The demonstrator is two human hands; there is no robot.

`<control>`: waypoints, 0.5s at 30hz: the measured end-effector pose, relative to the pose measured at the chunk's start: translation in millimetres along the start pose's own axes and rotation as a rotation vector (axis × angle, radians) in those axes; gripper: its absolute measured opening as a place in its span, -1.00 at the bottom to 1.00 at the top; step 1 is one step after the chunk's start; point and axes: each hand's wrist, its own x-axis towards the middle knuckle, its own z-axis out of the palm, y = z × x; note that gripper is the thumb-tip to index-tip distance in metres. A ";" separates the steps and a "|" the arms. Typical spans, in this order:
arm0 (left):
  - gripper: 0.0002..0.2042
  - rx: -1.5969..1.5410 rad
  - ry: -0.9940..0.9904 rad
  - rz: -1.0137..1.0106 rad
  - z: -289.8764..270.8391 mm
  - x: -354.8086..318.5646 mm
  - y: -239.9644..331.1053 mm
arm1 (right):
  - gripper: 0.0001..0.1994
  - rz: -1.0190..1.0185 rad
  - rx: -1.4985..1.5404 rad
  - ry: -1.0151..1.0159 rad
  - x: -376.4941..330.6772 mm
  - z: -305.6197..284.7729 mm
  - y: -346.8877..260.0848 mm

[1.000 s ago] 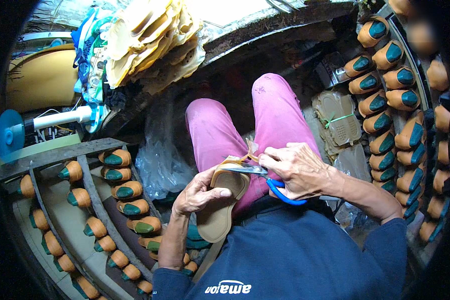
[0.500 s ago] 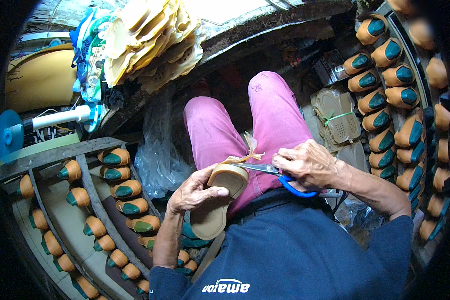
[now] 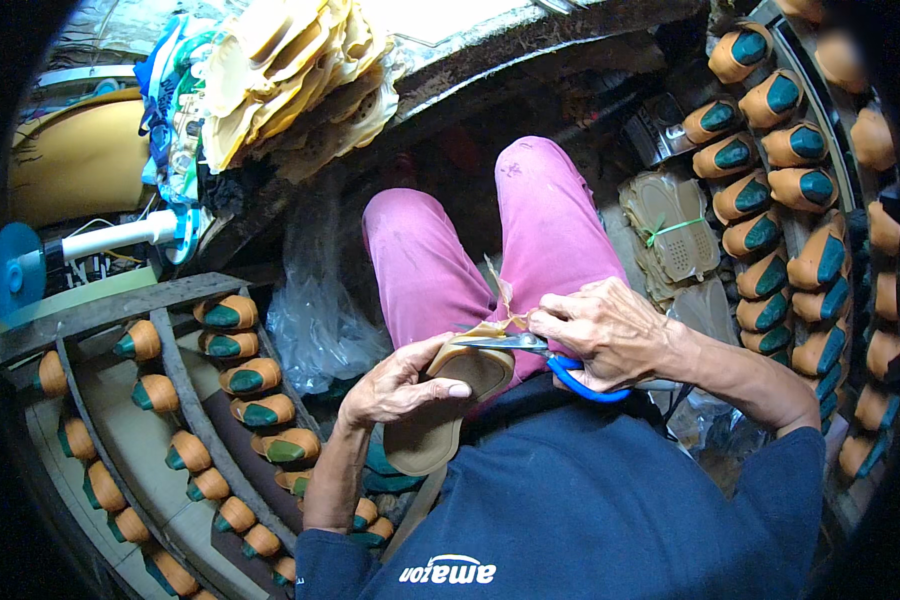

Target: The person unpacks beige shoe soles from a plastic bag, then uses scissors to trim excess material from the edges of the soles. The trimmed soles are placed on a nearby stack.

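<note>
My left hand (image 3: 402,388) grips a tan shoe sole (image 3: 428,432) over my lap, thumb lying across its face. In my right hand (image 3: 610,330) is a pair of scissors (image 3: 576,380) with blue handles and metal blades. The blades lie along the sole's far rim, pointing left. A thin ragged strip of trimming (image 3: 504,292) sticks up from that rim beside the blades and my right fingers. Whether the blades are parted is hard to make out.
Wooden racks with orange and green shoe uppers on lasts (image 3: 248,380) stand on my left, more (image 3: 760,235) on my right. Tied soles (image 3: 675,225) lie beyond my right knee. Untrimmed soles (image 3: 290,85) are piled far left, above a clear plastic bag (image 3: 320,330).
The scissors have shifted left along the sole's rim, and my right hand has moved slightly left with them. The trimming strip has changed shape and stands more upright.
</note>
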 end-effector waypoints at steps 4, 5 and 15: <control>-0.39 0.031 -0.009 -0.002 -0.1 0.1 5.2 | -0.51 -0.029 -0.009 -0.036 -4.4 -2.9 6.0; -0.41 0.061 -0.017 0.008 -1.7 -0.2 6.9 | -0.51 -0.035 -0.017 -0.056 -6.0 -4.4 7.7; -0.52 0.425 -0.068 0.224 -11.7 5.4 2.8 | -0.58 -0.065 -0.149 -0.223 -20.4 -15.5 13.6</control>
